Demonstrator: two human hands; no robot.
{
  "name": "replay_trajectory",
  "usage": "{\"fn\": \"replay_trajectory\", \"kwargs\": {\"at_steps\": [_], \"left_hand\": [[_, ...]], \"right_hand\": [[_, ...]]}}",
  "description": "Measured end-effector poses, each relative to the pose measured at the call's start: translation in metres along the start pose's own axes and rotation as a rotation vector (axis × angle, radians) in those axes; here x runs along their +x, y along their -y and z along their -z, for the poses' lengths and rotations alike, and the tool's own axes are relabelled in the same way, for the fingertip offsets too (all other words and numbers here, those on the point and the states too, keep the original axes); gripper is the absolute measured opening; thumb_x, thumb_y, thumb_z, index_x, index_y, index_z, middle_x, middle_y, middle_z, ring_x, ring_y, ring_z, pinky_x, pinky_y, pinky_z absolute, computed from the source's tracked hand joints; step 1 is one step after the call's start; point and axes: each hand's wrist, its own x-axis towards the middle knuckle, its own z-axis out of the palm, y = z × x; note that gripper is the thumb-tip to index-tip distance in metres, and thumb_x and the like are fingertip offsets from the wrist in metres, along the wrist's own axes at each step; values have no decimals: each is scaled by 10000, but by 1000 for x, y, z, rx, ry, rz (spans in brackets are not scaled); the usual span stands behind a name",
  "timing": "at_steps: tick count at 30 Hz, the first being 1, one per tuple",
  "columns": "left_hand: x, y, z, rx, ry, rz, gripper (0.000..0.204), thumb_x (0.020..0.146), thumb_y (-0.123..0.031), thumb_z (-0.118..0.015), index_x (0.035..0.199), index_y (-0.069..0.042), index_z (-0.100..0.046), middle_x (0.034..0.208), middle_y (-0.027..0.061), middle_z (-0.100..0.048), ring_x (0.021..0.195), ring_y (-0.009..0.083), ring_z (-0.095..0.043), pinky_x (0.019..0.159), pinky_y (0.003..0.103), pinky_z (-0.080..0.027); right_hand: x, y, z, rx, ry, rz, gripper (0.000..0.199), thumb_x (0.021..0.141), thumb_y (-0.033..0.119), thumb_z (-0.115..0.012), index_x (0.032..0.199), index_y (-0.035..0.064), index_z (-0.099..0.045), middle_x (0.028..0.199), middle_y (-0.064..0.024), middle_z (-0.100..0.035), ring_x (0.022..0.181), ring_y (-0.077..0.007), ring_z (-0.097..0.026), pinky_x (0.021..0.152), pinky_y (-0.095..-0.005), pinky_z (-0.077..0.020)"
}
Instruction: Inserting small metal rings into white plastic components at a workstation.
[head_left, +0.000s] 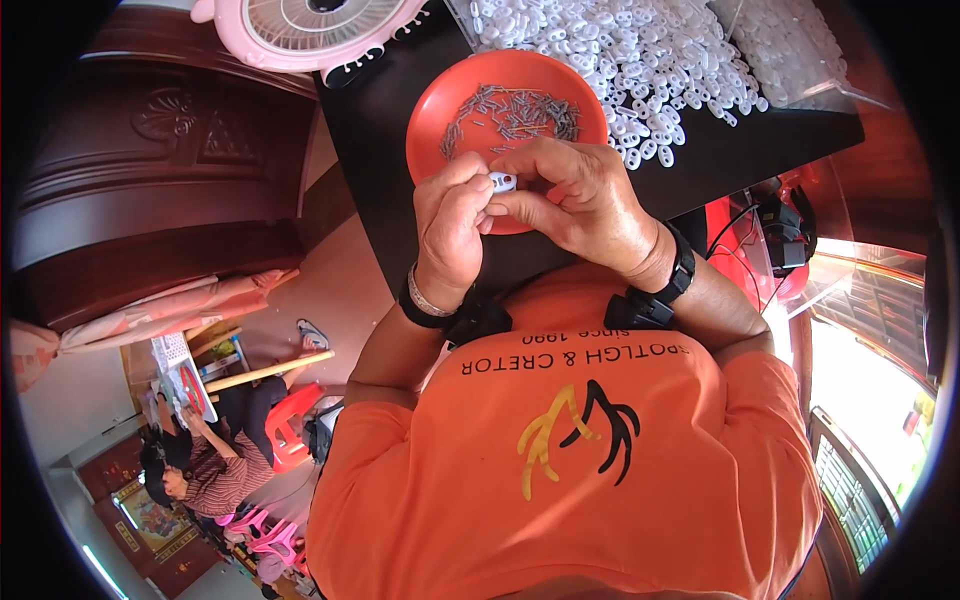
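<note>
Pinched between my two hands is a small white oval plastic piece point(502, 182) with a dark red spot on its face. My left hand point(450, 225) grips it from the left, thumb and fingers pressed together. From the other side, my right hand point(580, 205) holds it between thumb and forefinger. Both hands are over the near part of an orange-red plastic bowl point(425, 125). Small grey screws point(520, 112) lie scattered in the bowl. Fingers partly cover the piece, so its full shape is hidden.
A heap of white oval plastic pieces point(640, 70) spreads over the dark table point(375, 165), beside a clear bag point(790, 50) of pale pieces. A pink fan point(320, 35) stands at the far left. Another person point(220, 465) sits at the lower left near a red stool point(290, 430).
</note>
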Motion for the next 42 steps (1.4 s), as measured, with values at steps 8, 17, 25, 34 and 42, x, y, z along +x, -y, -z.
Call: {"fn": "replay_trajectory", "kwargs": {"at_steps": [8, 17, 25, 34, 42], "left_hand": [[-1, 3, 2, 10, -9, -26, 197, 805, -147, -452, 732, 16, -534, 622, 3, -460, 501, 64, -361, 453, 216, -280], [-2, 8, 3, -11, -16, -107, 188, 834, -138, -448, 739, 0, -534, 610, 0, -471, 497, 62, -381, 453, 208, -289], [-3, 4, 2, -11, -21, -67, 183, 833, -134, -434, 691, -35, -495, 584, -20, -437, 480, 47, -358, 438, 207, -278], [0, 10, -2, -9, -41, -88, 219, 843, -186, -452, 710, -23, -511, 635, 9, -483, 516, 66, -391, 461, 219, -323], [-3, 7, -1, -84, -10, 0, 244, 862, -217, -452, 694, -49, -508, 605, -25, -455, 518, 34, -377, 458, 198, -309]], "right_hand": [[5, 15, 3, -174, 0, 32, 253, 756, 119, -708, 970, 35, -602, 801, -113, -639, 710, -287, -642, 611, -345, -517], [6, 20, -1, -241, 61, 40, 182, 791, 74, -654, 955, 20, -597, 790, -121, -639, 712, -285, -647, 604, -338, -519], [6, 18, -4, -174, 50, 74, 127, 804, 57, -645, 912, 16, -591, 740, -110, -648, 658, -258, -662, 568, -305, -524], [9, 8, 2, -143, 45, 84, 204, 796, 84, -675, 975, 9, -611, 793, -129, -653, 702, -268, -666, 604, -299, -529], [4, 9, -3, -35, 62, 4, 150, 817, 86, -662, 935, 15, -600, 751, -91, -665, 682, -216, -684, 585, -275, -531]]}}
